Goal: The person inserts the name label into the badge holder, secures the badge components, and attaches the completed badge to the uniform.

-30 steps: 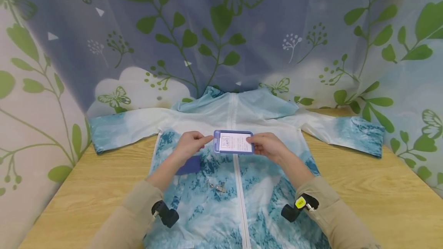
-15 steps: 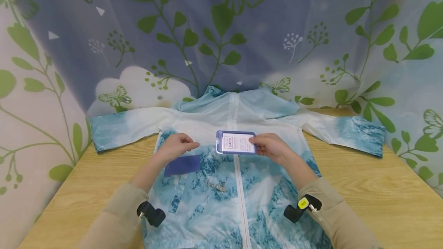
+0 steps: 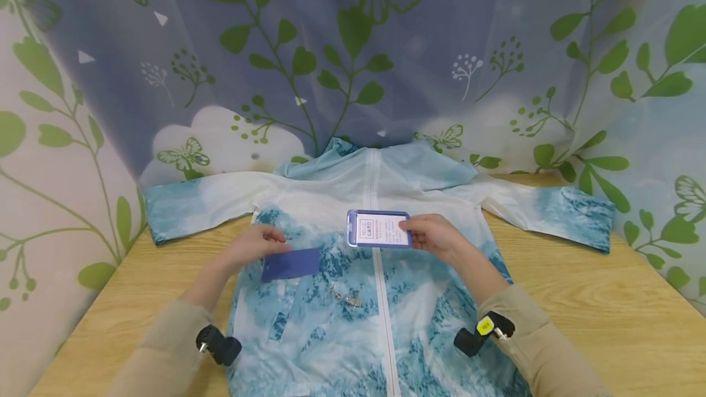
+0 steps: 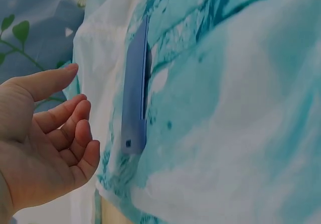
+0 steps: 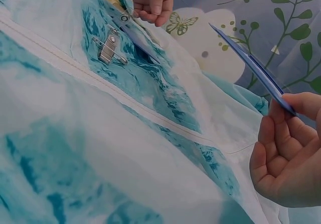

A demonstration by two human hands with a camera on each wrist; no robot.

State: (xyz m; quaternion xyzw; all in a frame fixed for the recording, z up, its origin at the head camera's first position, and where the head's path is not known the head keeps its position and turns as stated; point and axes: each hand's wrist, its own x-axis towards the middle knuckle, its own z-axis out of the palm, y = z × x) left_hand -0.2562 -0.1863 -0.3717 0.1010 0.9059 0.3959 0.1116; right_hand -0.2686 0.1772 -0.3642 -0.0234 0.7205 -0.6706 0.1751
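Between thumb and fingers my right hand [image 3: 438, 236] pinches one end of a blue-framed ID card holder [image 3: 379, 229], raised above the jacket [image 3: 441, 323]. A white printed card shows in it; the right wrist view has the holder [image 5: 256, 71] edge-on. My left hand [image 3: 254, 244] holds nothing and hovers by a flat blue plastic cover [image 3: 291, 264] lying on the jacket. In the left wrist view the fingers of the left hand [image 4: 50, 133] are loosely bent, apart from the blue cover [image 4: 134, 93]. A metal badge clip with a pin [image 3: 350, 301] lies nearer me on the jacket.
The zipped, teal and white jacket is spread over a wooden table [image 3: 601, 311], sleeves out to both sides. Behind it hangs a leaf-printed curtain [image 3: 419, 48], which the hood touches or nearly touches.
My left hand has let go of the card holder and moved left and nearer me, over beside the blue cover. The right hand still holds the card holder, shifted slightly right.
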